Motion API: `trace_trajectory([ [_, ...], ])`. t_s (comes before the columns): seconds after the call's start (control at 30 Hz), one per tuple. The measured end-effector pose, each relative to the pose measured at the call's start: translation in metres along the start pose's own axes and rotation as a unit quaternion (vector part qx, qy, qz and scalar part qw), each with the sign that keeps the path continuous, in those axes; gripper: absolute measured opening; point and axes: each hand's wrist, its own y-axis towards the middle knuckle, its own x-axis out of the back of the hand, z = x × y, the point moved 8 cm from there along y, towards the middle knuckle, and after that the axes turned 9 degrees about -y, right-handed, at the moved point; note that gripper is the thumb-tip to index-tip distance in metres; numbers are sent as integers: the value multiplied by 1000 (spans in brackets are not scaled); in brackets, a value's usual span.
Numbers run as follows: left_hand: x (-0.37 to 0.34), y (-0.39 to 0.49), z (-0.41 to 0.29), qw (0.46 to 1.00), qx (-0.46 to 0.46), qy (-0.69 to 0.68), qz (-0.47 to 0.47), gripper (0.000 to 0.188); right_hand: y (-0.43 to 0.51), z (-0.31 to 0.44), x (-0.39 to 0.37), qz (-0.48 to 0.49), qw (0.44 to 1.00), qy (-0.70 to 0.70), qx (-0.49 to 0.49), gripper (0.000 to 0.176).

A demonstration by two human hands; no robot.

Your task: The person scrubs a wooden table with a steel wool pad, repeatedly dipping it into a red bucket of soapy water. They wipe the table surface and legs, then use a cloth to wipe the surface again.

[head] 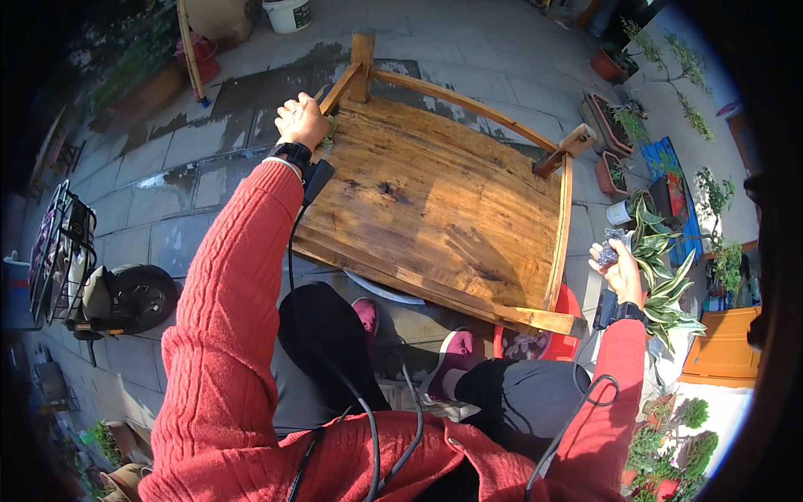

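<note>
A wooden table (433,201) rests overturned in front of me, its underside up, with legs and side rails showing. At its far left corner, my left hand (303,119) has its fingers curled by the end of a rail (340,89). A yellow-green cloth or sponge (328,133) shows beside that hand, partly hidden; whether the hand grips it is unclear. Off the table's right side, my right hand (619,267) holds a dark, shiny scouring-wool ball (610,248) in bent fingers, apart from the wood.
A red basin (568,301) with murky, foamy contents stands under the table's near right corner. Striped-leaf plants (671,295) crowd my right hand. An electric scooter (135,300) is at left. Wet patches mark the paving (166,188). Cables (375,439) hang across my lap.
</note>
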Motion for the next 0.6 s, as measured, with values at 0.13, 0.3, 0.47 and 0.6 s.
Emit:
trace_trajectory([
  [0.13, -45, 47, 28, 996, 63, -3, 55, 60, 70, -34, -26, 43, 998, -12, -41, 35],
  [0.3, -100, 71, 56, 968, 75, -109, 212, 46, 107, -57, -77, 123, 988, 89, -34, 31],
  [0.47, -92, 63, 64, 947, 98, -274, 135, 19, 112, -47, -82, 64, 997, -10, 37, 32],
  [0.6, -82, 46, 68, 937, 134, -290, 140, 16, 108, -38, -85, 64, 995, -50, 54, 34],
])
